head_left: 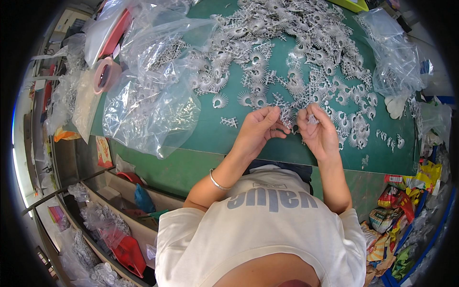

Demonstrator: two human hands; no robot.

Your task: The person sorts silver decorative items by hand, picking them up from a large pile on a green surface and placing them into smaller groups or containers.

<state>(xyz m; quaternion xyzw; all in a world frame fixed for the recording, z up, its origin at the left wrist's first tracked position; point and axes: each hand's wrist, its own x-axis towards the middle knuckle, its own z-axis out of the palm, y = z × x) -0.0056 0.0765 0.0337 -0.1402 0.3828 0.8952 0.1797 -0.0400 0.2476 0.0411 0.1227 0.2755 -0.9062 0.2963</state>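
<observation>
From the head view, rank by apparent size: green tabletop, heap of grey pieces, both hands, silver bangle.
1. Green tabletop
2. Heap of grey pieces
3. Left hand and right hand: too alike to rank
4. Silver bangle

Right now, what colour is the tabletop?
The tabletop is dark green; head view shows it best.

A green table [205, 136] carries a broad, loose heap of grey pieces [330, 43], many fan-shaped. Clear plastic bags [153, 107] lie toward its left and right sides.
</observation>
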